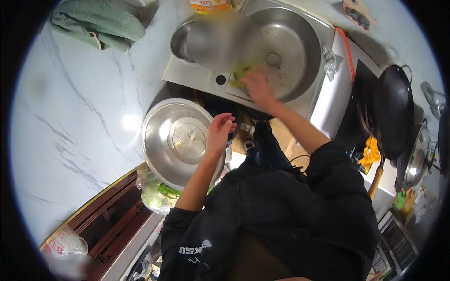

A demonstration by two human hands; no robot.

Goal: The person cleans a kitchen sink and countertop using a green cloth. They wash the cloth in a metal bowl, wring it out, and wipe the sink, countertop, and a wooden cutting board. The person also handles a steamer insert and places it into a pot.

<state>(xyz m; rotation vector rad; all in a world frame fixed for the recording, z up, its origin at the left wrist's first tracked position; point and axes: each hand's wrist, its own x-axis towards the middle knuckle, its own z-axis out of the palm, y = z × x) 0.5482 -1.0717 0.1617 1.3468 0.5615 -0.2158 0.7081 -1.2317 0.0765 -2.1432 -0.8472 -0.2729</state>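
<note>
My right hand (258,89), smeared by motion, is over the front rim of the stainless steel sink (291,45). Its fingers touch something yellow-green (242,74), too blurred to name; whether they grip it I cannot tell. My left hand (221,129) hovers by the right rim of a large stainless steel basin (158,140), fingers loosely curled and holding nothing visible. A little wet residue lies on the basin's bottom. In the sink's round bowl, small scraps lie around the drain strainer (274,59). A blurred grey patch hides the area left of that bowl.
Left is a marble-patterned countertop (81,116) with a green towel (102,24). Below the basin sits a plastic bag of green vegetables (158,196). A black pan (395,109) and a glass-lidded pan (416,161) stand at right. An orange package (211,5) is behind the sink.
</note>
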